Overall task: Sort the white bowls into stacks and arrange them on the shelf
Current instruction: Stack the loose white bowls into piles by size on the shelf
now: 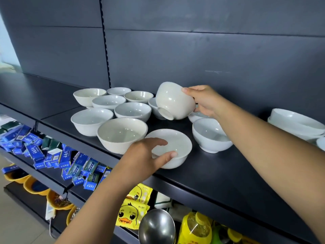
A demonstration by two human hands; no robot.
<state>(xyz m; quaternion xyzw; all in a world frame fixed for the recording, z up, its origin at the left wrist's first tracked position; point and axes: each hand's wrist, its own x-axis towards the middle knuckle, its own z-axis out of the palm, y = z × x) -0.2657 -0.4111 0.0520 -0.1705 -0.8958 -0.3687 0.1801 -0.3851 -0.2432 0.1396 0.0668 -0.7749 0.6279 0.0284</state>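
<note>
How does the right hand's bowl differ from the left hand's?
The round cream-white bowl in the right hand is lifted off the dark shelf and tipped sideways, foot showing. The round cool-white bowl gripped by the left hand sits upright on it. Both are plain and glossy.

Glazed white bowls [132, 110] stand upright and unstacked on the dark shelf [228, 173], grouped between its back wall and front edge. The raised bowl [173, 101] is tipped, foot ring facing forward, held by the right hand [205, 101]. The front bowl [175, 148] sits upright at the front edge, gripped by the left hand [144, 155]. A nested stack [297, 124] occupies the right end.
</note>
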